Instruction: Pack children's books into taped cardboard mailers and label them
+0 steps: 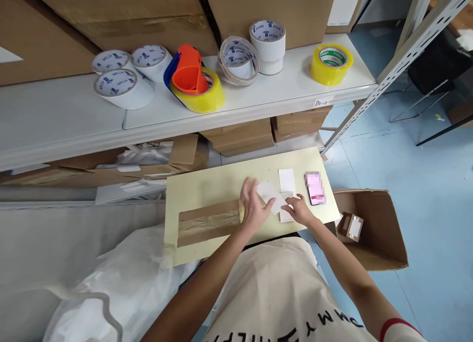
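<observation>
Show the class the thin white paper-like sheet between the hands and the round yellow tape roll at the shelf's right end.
Thin white paper-like sheet (268, 190), head view: its upper face.
Round yellow tape roll (327, 77), head view: its outer wall.

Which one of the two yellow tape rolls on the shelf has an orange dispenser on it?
The left yellow roll: the orange dispenser covers part of it. The right yellow roll has none.
</observation>
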`<control>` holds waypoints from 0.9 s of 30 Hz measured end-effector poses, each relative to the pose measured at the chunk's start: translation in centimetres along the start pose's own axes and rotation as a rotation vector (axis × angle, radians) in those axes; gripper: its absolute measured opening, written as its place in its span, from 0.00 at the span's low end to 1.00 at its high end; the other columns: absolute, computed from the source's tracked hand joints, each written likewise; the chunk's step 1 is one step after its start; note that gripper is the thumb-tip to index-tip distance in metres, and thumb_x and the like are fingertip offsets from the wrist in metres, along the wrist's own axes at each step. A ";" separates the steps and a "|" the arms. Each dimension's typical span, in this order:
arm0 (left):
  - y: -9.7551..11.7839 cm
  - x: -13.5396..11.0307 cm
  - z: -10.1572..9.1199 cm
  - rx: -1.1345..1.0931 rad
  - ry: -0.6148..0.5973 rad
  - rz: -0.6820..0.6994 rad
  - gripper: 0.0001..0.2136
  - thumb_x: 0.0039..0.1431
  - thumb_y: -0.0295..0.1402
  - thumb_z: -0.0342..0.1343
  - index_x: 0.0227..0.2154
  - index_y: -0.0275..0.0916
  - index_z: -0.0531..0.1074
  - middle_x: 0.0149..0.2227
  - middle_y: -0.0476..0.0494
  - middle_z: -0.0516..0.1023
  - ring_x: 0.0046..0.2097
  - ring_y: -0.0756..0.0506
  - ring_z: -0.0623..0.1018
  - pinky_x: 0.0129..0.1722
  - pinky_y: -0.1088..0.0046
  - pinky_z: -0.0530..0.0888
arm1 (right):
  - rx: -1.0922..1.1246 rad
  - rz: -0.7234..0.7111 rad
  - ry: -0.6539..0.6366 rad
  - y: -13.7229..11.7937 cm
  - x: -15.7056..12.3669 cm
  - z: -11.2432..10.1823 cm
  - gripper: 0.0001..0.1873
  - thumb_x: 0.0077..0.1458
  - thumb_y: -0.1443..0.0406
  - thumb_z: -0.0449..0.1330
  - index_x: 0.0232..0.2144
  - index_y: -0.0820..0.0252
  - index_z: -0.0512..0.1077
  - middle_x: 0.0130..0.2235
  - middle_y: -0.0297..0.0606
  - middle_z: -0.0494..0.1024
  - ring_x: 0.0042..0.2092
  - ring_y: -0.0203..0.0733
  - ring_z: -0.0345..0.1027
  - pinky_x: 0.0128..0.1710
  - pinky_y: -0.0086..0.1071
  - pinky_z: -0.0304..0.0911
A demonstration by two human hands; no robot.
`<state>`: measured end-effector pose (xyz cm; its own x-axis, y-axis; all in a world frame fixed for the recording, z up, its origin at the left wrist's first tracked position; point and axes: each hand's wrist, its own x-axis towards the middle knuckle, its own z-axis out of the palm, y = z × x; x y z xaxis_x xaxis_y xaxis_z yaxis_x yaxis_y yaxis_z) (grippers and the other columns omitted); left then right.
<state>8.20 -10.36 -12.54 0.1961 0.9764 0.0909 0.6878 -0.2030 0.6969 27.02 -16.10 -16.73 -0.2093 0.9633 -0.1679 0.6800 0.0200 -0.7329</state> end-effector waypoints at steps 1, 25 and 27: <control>0.7 0.4 -0.7 0.055 -0.141 0.146 0.23 0.54 0.40 0.61 0.52 0.42 0.69 0.60 0.34 0.68 0.66 0.35 0.60 0.64 0.51 0.54 | -0.040 -0.044 -0.014 -0.4 0.2 -0.2 0.17 0.67 0.54 0.48 0.38 0.57 0.71 0.33 0.39 0.80 0.38 0.44 0.74 0.57 0.52 0.51; -1.3 6.1 -4.7 0.109 -0.358 -0.104 0.10 0.58 0.37 0.52 0.29 0.43 0.78 0.34 0.47 0.83 0.39 0.42 0.78 0.50 0.61 0.64 | 0.175 0.004 0.095 1.9 -4.2 0.9 0.16 0.63 0.54 0.53 0.37 0.54 0.78 0.43 0.43 0.83 0.50 0.50 0.75 0.60 0.56 0.53; -1.8 6.1 -5.5 -0.005 -0.298 -0.146 0.09 0.56 0.37 0.53 0.29 0.42 0.78 0.35 0.45 0.83 0.39 0.42 0.78 0.45 0.65 0.68 | 0.148 0.036 0.082 1.7 -4.7 0.7 0.19 0.59 0.50 0.58 0.43 0.55 0.77 0.49 0.47 0.80 0.56 0.54 0.70 0.61 0.59 0.50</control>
<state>4.29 -3.60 -9.33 0.2923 0.9303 -0.2216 0.7206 -0.0619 0.6906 28.68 -20.82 -17.59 -0.1246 0.9814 -0.1460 0.5740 -0.0488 -0.8174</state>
